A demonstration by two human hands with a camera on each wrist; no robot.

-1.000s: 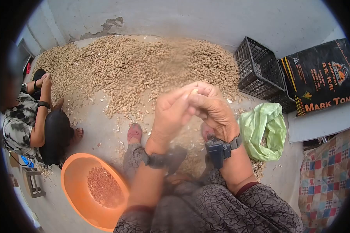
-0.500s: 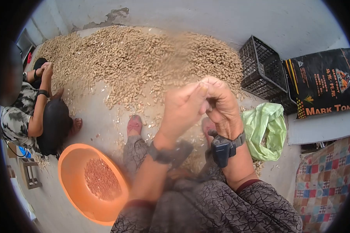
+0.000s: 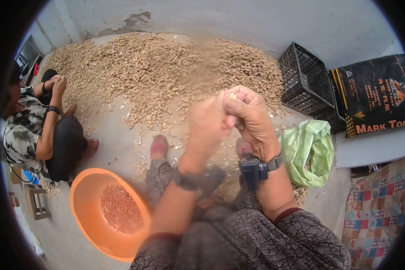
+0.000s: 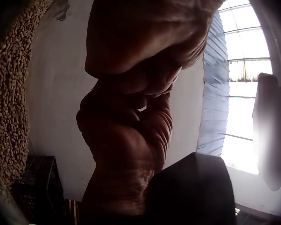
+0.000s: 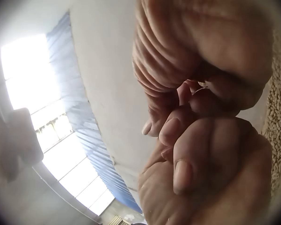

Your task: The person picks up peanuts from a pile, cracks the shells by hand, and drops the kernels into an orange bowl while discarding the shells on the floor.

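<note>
My right hand (image 3: pixel 255 118) pinches a small pale peanut (image 3: pixel 232 96) between thumb and forefinger, in front of my chest. Blurred in the head view, my left hand (image 3: pixel 206 128) is raised against it, its fingers curled and thumb tip close beside the peanut. I cannot tell whether the left fingers grip anything. In the left wrist view the right hand (image 4: pixel 121 140) is dark below the left hand (image 4: pixel 145 42). The right wrist view shows the left hand (image 5: pixel 210 173) lowermost, its fingertips meeting the right hand (image 5: pixel 201 42).
Unshelled peanuts (image 3: pixel 157 72) are heaped along the wall. An orange basin (image 3: pixel 83 198) with reddish kernels (image 3: pixel 121 209) stands at left, a green sack (image 3: pixel 297 153) at right. Behind are a black crate (image 3: pixel 297 81) and a black printed bag (image 3: pixel 373 94). Another person (image 3: pixel 27 135) sits at far left.
My hands have risen slightly and stay together. The pale peanut, covered half a second ago, shows again in the right fingers, and the left hand has blurred with movement.
</note>
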